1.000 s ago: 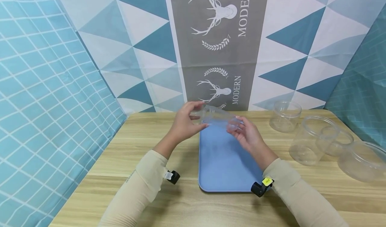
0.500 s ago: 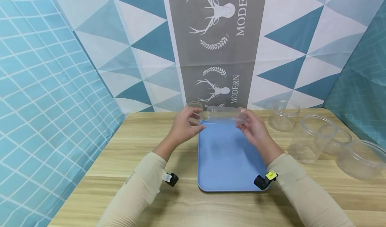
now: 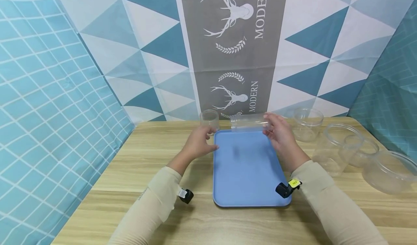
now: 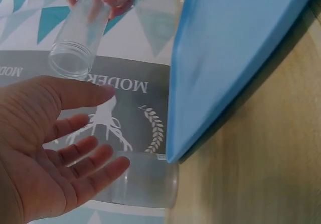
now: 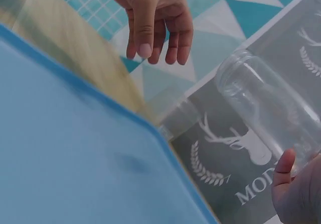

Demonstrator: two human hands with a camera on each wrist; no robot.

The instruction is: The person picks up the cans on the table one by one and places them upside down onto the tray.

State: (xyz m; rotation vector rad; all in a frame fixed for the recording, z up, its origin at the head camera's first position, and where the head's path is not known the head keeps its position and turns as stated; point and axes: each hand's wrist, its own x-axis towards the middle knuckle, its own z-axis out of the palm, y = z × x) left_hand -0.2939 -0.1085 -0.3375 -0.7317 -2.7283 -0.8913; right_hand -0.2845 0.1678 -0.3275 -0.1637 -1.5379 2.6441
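A clear, wide-mouthed plastic jar (image 3: 249,122) lies sideways in the air above the far edge of the blue tray (image 3: 251,203). My right hand (image 3: 281,135) grips it by the base, and its threaded open mouth (image 4: 70,61) points left. My left hand (image 3: 198,142) is beside the tray's left rim with nothing in its grasp; in the left wrist view its fingers (image 4: 95,176) are spread and relaxed. Just beyond them a second clear jar (image 3: 209,119) stands upright on the table, partly hidden by that hand.
Several clear plastic containers stand at the right: a short one (image 3: 308,126) at the back, a tall one (image 3: 335,151) and a wide one (image 3: 392,172) nearer. Patterned cloth (image 3: 153,67) hangs behind the wooden table (image 3: 146,147), with a blue checked sheet (image 3: 49,111) at the left.
The right hand has drawn the jar to the right, away from the left hand, and turned it from tilted to nearly level. The left hand has lowered slightly.
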